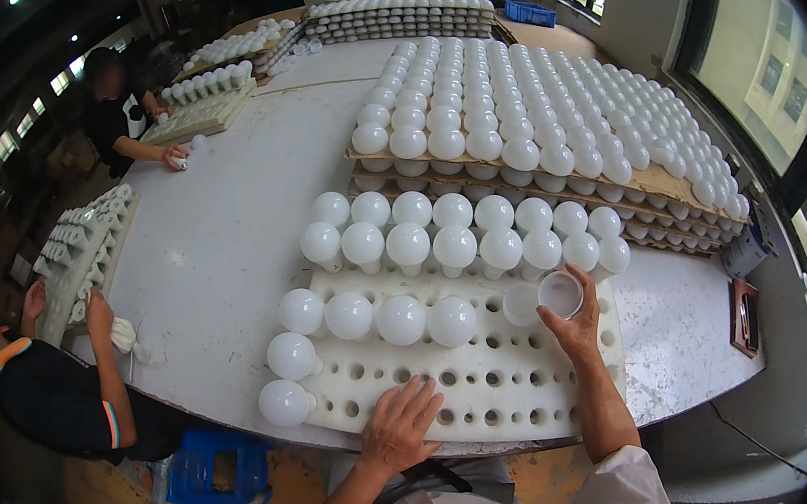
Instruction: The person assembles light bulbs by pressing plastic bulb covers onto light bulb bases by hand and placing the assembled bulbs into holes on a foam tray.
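My right hand (576,319) is closed round a hollow white bulb cover (560,294), its round rim turned up. A second translucent bulb cover (522,304) sits right beside it on the left. Both are over a white foam board (458,371) with rows of round holes. My left hand (402,425) lies flat on the board's near edge, fingers stretched out and holding nothing. White light bulbs (401,320) stand in a row left of the covers. Two more bulb rows (455,247) fill the far part of the board. A few bulbs (284,404) lean at its left end.
Stacked layers of bulbs on cardboard (656,176) rise at the right. Two co-workers sit at the left, one by a white foam tray (82,256), the other holding a small white piece (179,163). A blue stool (214,469) stands below the table edge.
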A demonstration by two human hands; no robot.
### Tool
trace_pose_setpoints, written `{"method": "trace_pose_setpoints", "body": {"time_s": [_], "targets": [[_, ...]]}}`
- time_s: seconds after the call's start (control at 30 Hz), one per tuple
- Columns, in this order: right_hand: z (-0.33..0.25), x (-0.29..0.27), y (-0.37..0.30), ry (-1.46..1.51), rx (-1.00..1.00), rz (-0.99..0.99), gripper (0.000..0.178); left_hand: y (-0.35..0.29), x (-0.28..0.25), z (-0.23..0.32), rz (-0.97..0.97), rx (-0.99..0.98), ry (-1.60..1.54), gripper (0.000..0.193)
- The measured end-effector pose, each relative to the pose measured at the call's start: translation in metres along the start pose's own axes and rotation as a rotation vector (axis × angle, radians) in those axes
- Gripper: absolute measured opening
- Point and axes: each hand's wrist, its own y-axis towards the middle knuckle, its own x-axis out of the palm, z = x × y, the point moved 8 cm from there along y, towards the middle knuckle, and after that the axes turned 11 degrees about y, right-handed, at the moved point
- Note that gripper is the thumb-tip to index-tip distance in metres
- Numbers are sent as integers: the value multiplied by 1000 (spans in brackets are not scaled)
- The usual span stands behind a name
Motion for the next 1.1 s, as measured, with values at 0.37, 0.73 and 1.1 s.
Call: {"method": "trace_pose_setpoints", "body": {"time_s": [0.37, 0.73, 1.1], "targets": [[-4, 40, -5, -52, -70, -253, 77, -5, 5, 2, -5, 4, -28, 81], [-18, 5, -4, -65, -174, -60, 60, -6, 5, 1, -8, 2, -35, 79], [97, -172, 41, 670, 323, 685, 65, 0, 5, 3, 7, 43, 45, 77]]}}
